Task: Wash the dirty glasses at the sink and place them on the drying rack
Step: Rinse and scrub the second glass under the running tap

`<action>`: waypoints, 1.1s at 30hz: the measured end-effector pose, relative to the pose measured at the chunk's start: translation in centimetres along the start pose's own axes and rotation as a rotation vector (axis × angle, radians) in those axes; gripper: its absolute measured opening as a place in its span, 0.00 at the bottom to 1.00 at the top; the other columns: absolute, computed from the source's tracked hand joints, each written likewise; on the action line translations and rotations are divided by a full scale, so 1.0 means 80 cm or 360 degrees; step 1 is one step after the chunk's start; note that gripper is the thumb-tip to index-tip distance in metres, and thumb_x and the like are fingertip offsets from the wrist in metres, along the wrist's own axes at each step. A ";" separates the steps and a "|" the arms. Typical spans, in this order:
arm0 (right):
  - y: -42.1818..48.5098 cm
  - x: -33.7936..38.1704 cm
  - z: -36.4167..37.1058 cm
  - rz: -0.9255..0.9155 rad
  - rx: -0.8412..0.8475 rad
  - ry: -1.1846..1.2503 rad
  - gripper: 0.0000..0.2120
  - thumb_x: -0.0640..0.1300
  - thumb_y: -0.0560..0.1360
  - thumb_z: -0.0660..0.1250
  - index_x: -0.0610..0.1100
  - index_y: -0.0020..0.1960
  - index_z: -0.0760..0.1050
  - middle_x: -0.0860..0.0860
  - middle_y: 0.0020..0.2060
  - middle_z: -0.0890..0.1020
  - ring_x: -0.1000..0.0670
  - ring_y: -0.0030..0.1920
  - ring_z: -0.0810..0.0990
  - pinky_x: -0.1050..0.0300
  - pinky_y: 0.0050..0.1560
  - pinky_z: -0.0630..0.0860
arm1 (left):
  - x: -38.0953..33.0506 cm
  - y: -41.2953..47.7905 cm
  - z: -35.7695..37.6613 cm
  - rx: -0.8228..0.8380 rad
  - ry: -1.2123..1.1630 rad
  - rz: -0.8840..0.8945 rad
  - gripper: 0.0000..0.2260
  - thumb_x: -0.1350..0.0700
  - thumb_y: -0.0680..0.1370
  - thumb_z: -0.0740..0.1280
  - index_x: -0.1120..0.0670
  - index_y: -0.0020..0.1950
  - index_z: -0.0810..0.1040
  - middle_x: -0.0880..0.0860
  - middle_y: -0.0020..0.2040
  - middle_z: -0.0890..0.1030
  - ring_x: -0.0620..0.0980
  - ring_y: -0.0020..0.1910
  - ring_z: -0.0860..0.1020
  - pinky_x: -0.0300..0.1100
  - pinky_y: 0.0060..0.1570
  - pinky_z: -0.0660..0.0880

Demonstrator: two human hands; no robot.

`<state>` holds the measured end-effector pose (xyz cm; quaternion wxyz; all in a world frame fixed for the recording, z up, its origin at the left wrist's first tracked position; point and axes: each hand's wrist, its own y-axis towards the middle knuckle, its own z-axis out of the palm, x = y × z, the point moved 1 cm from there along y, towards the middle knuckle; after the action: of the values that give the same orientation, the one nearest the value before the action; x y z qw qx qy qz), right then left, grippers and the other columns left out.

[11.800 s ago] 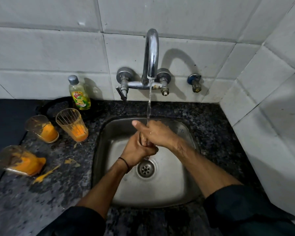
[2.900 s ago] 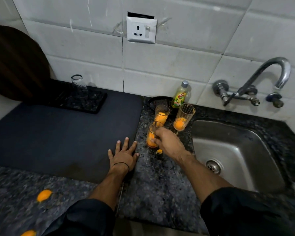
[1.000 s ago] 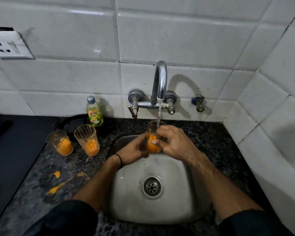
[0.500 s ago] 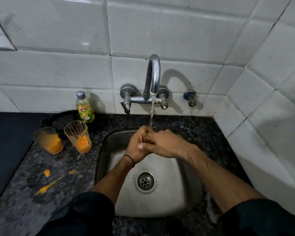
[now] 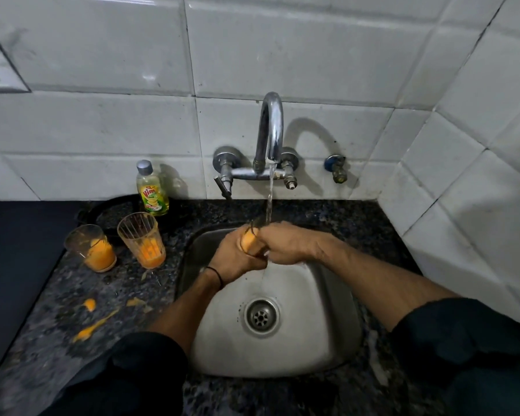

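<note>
A: Where were the hands?
B: Over the sink (image 5: 327,325), under the tap (image 5: 270,136). The left hand (image 5: 237,259) gripped a glass (image 5: 248,242) with orange residue inside, and the right hand (image 5: 285,244) closed on it from the other side.
A: Was water running?
B: Yes, a thin stream (image 5: 270,193) fell where the hands met.
A: And the bench (image 5: 126,289)?
B: A ribbed glass (image 5: 143,241) stood just beside a plainer glass (image 5: 92,249), both dirty, left of the sink. A soap bottle (image 5: 152,190) stood behind them, and orange smears (image 5: 95,325) lay nearer the person.
</note>
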<state>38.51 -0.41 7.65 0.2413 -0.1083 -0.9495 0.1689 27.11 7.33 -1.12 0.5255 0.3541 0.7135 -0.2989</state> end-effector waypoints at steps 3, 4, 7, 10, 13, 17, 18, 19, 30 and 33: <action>0.008 0.003 -0.001 0.0232 -0.0043 0.0620 0.12 0.28 0.64 0.70 0.45 0.34 0.78 0.48 0.38 0.81 0.47 0.45 0.79 0.50 0.48 0.79 | -0.014 0.002 0.020 -0.0461 0.0419 0.0148 0.20 0.49 0.62 0.76 0.52 0.50 0.76 0.48 0.45 0.81 0.46 0.43 0.79 0.41 0.40 0.76; 0.010 0.000 -0.007 0.0284 -0.0033 0.0704 0.14 0.27 0.63 0.70 0.46 0.32 0.77 0.50 0.35 0.79 0.48 0.43 0.78 0.50 0.47 0.79 | -0.020 0.003 0.023 -0.0553 0.0452 0.0167 0.19 0.51 0.63 0.77 0.51 0.48 0.74 0.47 0.43 0.79 0.46 0.41 0.78 0.39 0.36 0.72; -0.002 -0.003 -0.022 0.0143 -0.0056 0.0566 0.11 0.32 0.68 0.68 0.47 0.34 0.77 0.50 0.35 0.78 0.50 0.39 0.75 0.56 0.42 0.73 | -0.020 0.012 0.016 -0.0353 0.0267 0.0099 0.20 0.57 0.65 0.79 0.52 0.52 0.75 0.46 0.44 0.80 0.42 0.42 0.78 0.36 0.39 0.74; -0.017 -0.006 -0.025 -0.0082 -0.0001 -0.0235 0.10 0.37 0.74 0.65 0.50 0.40 0.78 0.54 0.38 0.78 0.54 0.40 0.75 0.61 0.45 0.70 | -0.017 0.015 -0.004 0.0342 -0.0164 -0.0086 0.17 0.67 0.64 0.79 0.55 0.49 0.81 0.55 0.42 0.84 0.47 0.41 0.81 0.43 0.38 0.79; -0.011 -0.005 -0.008 -0.0154 -0.0078 -0.0417 0.09 0.36 0.73 0.65 0.47 0.46 0.80 0.50 0.43 0.82 0.50 0.46 0.78 0.54 0.56 0.68 | -0.017 0.020 -0.002 0.0195 -0.0044 -0.0010 0.17 0.69 0.64 0.78 0.54 0.46 0.80 0.49 0.40 0.83 0.44 0.39 0.80 0.38 0.38 0.76; 0.012 -0.001 0.005 0.0476 -0.0260 0.0731 0.09 0.28 0.69 0.63 0.39 0.38 0.77 0.41 0.42 0.80 0.40 0.49 0.81 0.50 0.45 0.78 | -0.018 0.025 0.019 -0.0436 0.0630 0.0236 0.16 0.52 0.64 0.77 0.50 0.48 0.78 0.46 0.43 0.82 0.44 0.42 0.79 0.39 0.39 0.74; 0.014 -0.003 0.004 0.0501 -0.0212 0.0854 0.11 0.26 0.67 0.63 0.41 0.35 0.75 0.42 0.41 0.80 0.43 0.46 0.80 0.53 0.43 0.78 | -0.016 0.022 0.021 -0.0485 0.0628 0.0257 0.16 0.52 0.64 0.77 0.50 0.49 0.78 0.45 0.44 0.82 0.43 0.43 0.79 0.39 0.40 0.75; 0.012 -0.002 0.001 0.0415 -0.0132 0.0881 0.12 0.25 0.66 0.63 0.41 0.34 0.74 0.44 0.39 0.78 0.46 0.43 0.78 0.54 0.41 0.77 | -0.014 0.021 0.019 -0.0488 0.0599 0.0266 0.16 0.53 0.65 0.77 0.50 0.50 0.77 0.46 0.44 0.82 0.43 0.43 0.79 0.37 0.41 0.76; 0.013 0.003 0.019 0.0202 -0.0278 0.0394 0.10 0.27 0.68 0.64 0.36 0.45 0.80 0.42 0.43 0.81 0.42 0.47 0.79 0.45 0.55 0.79 | -0.007 0.024 0.000 -0.0275 0.0740 0.0179 0.22 0.51 0.61 0.78 0.48 0.50 0.74 0.47 0.48 0.81 0.47 0.46 0.79 0.45 0.44 0.77; 0.025 0.002 0.019 0.0561 -0.0248 0.1049 0.11 0.25 0.63 0.65 0.40 0.32 0.75 0.40 0.38 0.80 0.43 0.42 0.81 0.46 0.45 0.80 | -0.010 0.018 0.013 -0.0519 0.0957 0.0228 0.18 0.50 0.65 0.75 0.49 0.51 0.74 0.46 0.47 0.79 0.47 0.45 0.77 0.46 0.40 0.75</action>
<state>37.86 1.08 5.72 0.4919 -0.3364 -0.7978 0.0913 28.97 7.17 -0.70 0.3611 0.3867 0.8481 -0.0255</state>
